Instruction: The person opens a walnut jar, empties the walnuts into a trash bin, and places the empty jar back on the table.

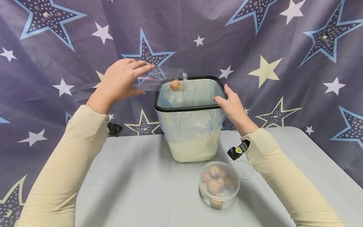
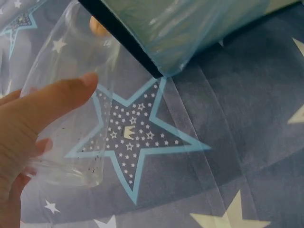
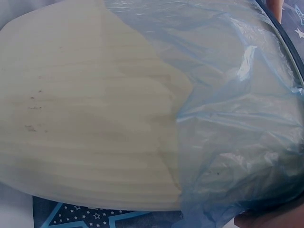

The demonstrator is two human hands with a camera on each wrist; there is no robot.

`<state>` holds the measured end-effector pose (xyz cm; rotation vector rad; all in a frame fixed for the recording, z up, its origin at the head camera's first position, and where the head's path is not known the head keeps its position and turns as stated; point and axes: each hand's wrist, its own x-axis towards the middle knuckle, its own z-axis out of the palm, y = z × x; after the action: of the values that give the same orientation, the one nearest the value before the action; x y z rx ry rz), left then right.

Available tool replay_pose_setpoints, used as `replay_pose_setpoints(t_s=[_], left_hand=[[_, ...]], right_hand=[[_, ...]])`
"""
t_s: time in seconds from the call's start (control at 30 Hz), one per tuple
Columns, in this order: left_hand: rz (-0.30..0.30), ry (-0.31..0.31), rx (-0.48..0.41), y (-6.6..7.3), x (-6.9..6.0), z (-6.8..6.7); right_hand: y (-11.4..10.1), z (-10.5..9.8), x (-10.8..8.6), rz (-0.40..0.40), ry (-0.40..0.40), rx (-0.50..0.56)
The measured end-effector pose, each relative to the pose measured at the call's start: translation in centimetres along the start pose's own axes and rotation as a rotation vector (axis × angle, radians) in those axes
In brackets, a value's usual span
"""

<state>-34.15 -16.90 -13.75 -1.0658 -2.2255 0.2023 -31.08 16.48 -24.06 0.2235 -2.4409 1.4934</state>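
Note:
My left hand (image 1: 120, 80) grips a clear, see-through jar (image 1: 185, 78), tipped sideways with its mouth over the bin's left side. One walnut (image 1: 175, 85) is near the jar's mouth. In the left wrist view, the fingers of the hand (image 2: 33, 123) curl round the jar (image 2: 78, 152), and the walnut (image 2: 98, 26) shows at its far end. My right hand (image 1: 233, 108) grips the black rim at the bin's right, thumb inside. The cream bin (image 1: 193, 151) stands upright with a bluish bag liner (image 3: 237, 114) folded over its rim.
A round clear container (image 1: 219, 201) with several walnuts (image 1: 215, 186) stands in front of the bin. Beside it, near the right sleeve, lies a clear round lid (image 1: 244, 170) on the grey table (image 1: 136, 189). Behind hangs a star-patterned cloth (image 1: 198, 53).

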Motion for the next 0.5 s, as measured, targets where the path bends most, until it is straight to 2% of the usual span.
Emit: replay_pose_setpoints(t_s=[0.07,0.27,0.5], left_hand=[[-0.010,0.002,-0.002,0.02,0.03,-0.13],[0.001,-0.068,-0.013,-0.04,-0.07,-0.54],[0.046,-0.045,0.014,-0.18,0.13,-0.03]], right_hand=[[-0.05,0.01,-0.03,-0.002,-0.002,0.000],[-0.08,0.02,-0.03,-0.008,0.000,0.005],[0.03,0.01,0.02,-0.013,0.012,-0.002]])
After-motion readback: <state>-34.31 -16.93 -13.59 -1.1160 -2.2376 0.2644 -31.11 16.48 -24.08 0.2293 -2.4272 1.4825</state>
